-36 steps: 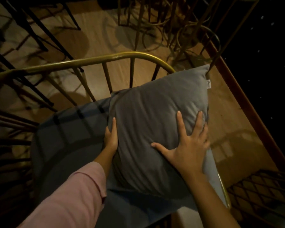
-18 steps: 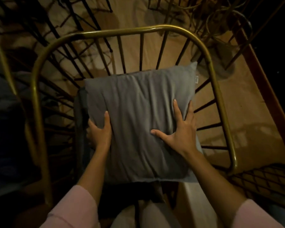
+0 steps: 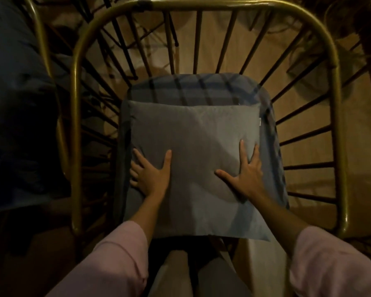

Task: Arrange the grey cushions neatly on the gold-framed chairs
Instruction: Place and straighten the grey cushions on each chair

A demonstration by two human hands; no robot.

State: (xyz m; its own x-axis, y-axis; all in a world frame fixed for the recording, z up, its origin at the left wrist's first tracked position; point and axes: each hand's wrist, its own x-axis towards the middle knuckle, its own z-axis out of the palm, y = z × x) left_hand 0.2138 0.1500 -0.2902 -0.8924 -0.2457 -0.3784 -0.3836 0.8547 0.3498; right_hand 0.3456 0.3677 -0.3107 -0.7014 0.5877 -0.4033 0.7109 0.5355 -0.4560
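**Grey cushion sitting square on the gold chair seat**

Grey cushion (image 3: pixel 193 159) lying flat on top of the darker seat pad (image 3: pixel 201 88) of the gold-framed chair (image 3: pixel 335 103), pretty much centred between the armrests. Back strip of the seat pad showing behind it, plus a thin slice down each side. Small white tag (image 3: pixel 259 122) poking out at the cushion's right edge, near the back corner. Front edge of the cushion hanging a bit past the front of the seat.

Left hand (image 3: pixel 151 173) pressed flat on the left part of the cushion, fingers spread, not gripping; outer fingers curling over the cushion's left edge toward the pad. Right hand (image 3: pixel 245 170) also flat and splayed on the right part, thumb pointing inward, fingertips reaching toward the right edge. Nothing grasped by either, just palms down on the fabric.

Pink sleeves (image 3: pixel 120 260) on both forearms, light trousers (image 3: pixel 201 277) visible at the bottom of the view, right up against the chair's front.

Dim lighting, dark thin spokes fanning out from the seat up to the gold rail, wooden floor (image 3: pixel 212 41) underneath. Another gold rail (image 3: pixel 41 39) with something dark blue just beside it on the left, too murky to tell what.
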